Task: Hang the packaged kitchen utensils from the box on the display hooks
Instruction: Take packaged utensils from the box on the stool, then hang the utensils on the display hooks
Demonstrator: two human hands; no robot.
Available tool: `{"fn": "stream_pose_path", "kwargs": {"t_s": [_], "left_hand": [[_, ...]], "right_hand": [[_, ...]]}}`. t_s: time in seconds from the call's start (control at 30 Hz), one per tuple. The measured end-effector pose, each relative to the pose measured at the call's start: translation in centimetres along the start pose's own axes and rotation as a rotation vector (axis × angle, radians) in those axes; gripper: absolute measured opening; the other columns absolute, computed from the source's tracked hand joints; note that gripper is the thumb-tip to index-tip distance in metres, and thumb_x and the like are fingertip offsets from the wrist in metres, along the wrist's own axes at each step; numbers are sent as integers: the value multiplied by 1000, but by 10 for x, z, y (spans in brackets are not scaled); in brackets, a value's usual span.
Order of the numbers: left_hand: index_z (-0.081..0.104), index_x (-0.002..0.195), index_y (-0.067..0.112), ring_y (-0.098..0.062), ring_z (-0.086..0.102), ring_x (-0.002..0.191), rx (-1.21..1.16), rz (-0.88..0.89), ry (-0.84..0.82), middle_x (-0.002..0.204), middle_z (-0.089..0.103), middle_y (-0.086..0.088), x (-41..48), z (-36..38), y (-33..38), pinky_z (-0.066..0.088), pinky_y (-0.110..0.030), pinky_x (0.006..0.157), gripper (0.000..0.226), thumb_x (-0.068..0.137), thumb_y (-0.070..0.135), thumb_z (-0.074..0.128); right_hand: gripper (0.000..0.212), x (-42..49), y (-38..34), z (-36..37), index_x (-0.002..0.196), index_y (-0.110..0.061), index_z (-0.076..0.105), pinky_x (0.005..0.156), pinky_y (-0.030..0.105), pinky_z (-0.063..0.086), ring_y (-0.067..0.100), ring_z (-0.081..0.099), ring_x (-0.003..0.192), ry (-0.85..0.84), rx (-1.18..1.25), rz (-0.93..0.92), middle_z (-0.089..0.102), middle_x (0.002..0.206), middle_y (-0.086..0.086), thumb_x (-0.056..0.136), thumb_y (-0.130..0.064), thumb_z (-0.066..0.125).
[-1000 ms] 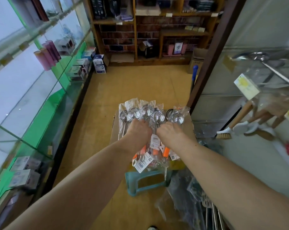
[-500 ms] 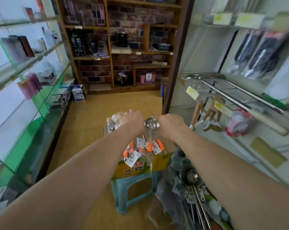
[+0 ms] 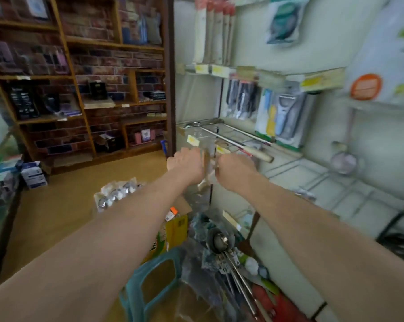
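Both arms reach out to centre frame, backs of the hands to the camera. The left hand (image 3: 186, 164) and right hand (image 3: 235, 168) sit near each other, just right of centre, fingers curled away. Both grip the clear packets (image 3: 207, 165) bunched between them, with plastic trailing down toward 6 o'clock. It is too blurry to say what the packets contain or to count them. The hands are right at the near ends of the display hooks (image 3: 240, 133), which jut out from the white panel at 1 o'clock. I can't tell if any packet is on a hook. A yellow price tag (image 3: 193, 140) sits just above the left hand. The box (image 3: 179, 225) is below the hands toward 6 o'clock, sitting on a teal stool (image 3: 138, 283). More packaged scoops (image 3: 116, 194) stick out of its far side toward 8 o'clock. A heap of bagged ladles (image 3: 222, 242) lies on the floor at 5 o'clock, beside the stool. Carded peelers (image 3: 287, 117) hang at 2 o'clock and a strainer (image 3: 343, 161) at 3 o'clock. Brick-backed wooden shelving (image 3: 92, 77) fills 10 o'clock.
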State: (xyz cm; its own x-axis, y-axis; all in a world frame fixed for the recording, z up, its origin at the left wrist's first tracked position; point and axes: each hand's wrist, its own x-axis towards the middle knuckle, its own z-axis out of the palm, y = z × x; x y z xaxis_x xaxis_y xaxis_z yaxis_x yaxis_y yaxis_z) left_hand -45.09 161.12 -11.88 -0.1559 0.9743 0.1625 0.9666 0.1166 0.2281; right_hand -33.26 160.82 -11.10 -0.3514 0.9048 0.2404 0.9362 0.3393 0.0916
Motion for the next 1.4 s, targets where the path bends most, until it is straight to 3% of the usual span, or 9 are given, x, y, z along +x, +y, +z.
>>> {"fn": "stream_pose_path", "kwargs": {"t_s": [0.23,0.47,0.63,0.73,0.93,1.03,1.13,1.3,1.4], "left_hand": [[46,130,17,-33,48,124,-6,205,27,133,49,-13,-31,-8,98,42,-42,96,47,87,26,60],[46,129,15,-32,49,122,-53,417,40,133,48,-11,-80,-3,214,41,-40,91,45,88,26,59],[51,120,15,-32,55,112,-97,573,65,123,55,-11,-139,5,306,41,-36,78,35,86,23,59],[53,108,15,-32,55,109,-98,659,75,115,58,-11,-181,11,361,38,-35,74,22,87,23,55],[51,118,17,-34,58,105,-124,784,6,116,55,-11,-253,21,451,46,-40,79,34,86,26,58],[57,112,14,-33,62,100,-164,803,-44,114,61,-12,-283,24,489,50,-39,79,33,84,32,59],[54,113,17,-32,61,103,-220,809,-107,116,62,-10,-307,30,519,47,-33,78,34,85,35,60],[48,128,15,-30,57,113,-171,853,-167,128,55,-10,-346,37,560,49,-39,90,44,88,31,58],[53,124,16,-29,60,108,-216,888,-210,124,60,-8,-363,37,584,51,-39,89,41,85,29,59]], "right_hand": [[29,-73,76,-44,120,-11,59,89,33,47,28,57,117,75,-51,174,61,125,9,97,-23,45],[21,-161,158,-75,109,-10,61,95,33,40,29,57,112,55,-83,319,63,117,11,96,-17,47],[21,-245,218,-99,113,-8,57,74,29,40,29,59,107,72,-111,397,63,115,10,96,-16,45],[19,-296,254,-111,108,-11,59,70,29,37,29,60,103,41,-118,447,64,111,8,94,-13,46],[23,-390,316,-131,114,-11,60,77,33,45,30,60,108,18,-136,555,63,117,11,95,-15,47],[25,-431,342,-136,116,-9,59,84,34,47,31,60,111,13,-127,598,62,119,13,96,-16,47],[28,-467,366,-139,120,-7,58,88,34,47,32,58,115,-9,-111,638,60,124,15,96,-16,47],[23,-518,399,-141,114,-7,60,85,32,44,30,57,113,-49,-83,750,60,120,13,95,-14,48],[26,-541,418,-141,118,-9,57,88,32,43,29,54,117,-47,-58,837,58,122,12,96,-17,47]]}}
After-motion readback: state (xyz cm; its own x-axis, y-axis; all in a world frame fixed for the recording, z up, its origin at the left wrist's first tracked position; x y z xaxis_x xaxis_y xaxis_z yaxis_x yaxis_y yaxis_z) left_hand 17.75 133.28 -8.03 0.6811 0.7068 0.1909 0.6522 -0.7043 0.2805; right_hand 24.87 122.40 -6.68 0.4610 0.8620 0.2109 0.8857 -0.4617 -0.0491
